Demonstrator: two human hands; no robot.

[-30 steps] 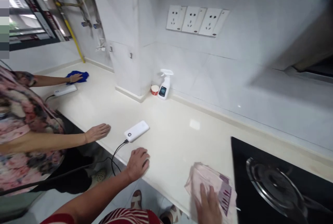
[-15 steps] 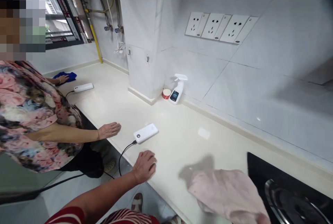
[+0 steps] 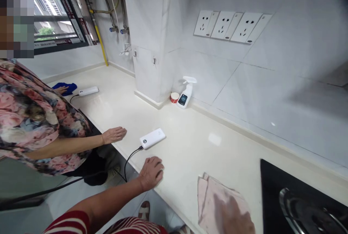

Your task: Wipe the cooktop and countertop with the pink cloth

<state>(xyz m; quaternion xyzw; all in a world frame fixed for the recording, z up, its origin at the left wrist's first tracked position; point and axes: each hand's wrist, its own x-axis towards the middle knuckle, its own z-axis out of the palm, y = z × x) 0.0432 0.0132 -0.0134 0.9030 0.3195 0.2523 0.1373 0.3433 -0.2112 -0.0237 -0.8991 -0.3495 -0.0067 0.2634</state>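
The pink cloth (image 3: 207, 199) looks matt, the pale counter (image 3: 187, 129) smooth and glossy, the spray bottle (image 3: 188, 91) plastic.

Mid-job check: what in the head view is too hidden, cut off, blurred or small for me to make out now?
In the head view:
- Right hand: motion-blurred, wrist cut off by the bottom edge; finger grip unclear.
- Pink cloth: partly covered by that hand; underside hidden.
- Hob: cut off by the right and bottom edges.
- Spray bottle: label too small to read.
- Co-worker's far arm: mostly hidden behind the floral top.
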